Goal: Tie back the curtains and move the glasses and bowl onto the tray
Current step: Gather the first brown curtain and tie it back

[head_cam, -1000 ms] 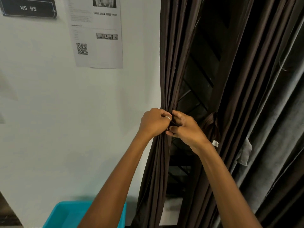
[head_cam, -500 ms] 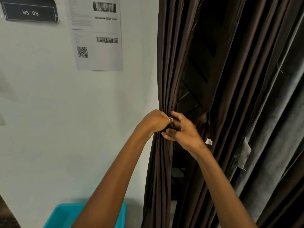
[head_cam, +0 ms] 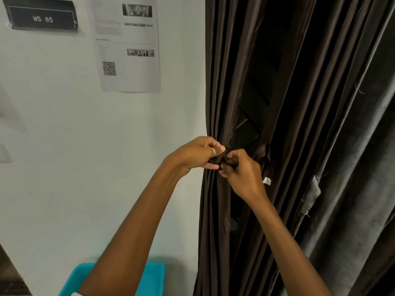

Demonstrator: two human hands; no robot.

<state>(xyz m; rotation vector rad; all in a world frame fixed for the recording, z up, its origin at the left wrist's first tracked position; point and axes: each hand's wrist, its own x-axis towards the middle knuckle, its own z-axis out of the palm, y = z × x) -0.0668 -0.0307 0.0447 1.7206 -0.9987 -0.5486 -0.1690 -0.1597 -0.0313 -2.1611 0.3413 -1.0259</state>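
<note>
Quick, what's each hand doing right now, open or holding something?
Left hand: closed, pinching the tie-back at the curtain.
Right hand: closed, pinching the same tie-back.

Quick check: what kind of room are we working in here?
Likely a numbered workstation in a staged recording room, not a home: a wall plaque reading WS 05, a printed sheet with a QR code beside it, and a dark brown curtain.

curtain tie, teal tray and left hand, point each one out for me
curtain tie (head_cam: 221, 158): head view, dark fabric bunched at the fingertips
teal tray (head_cam: 154, 281): head view, bare inside, right of the forearm
left hand (head_cam: 195, 152): head view, back of the hand
</note>
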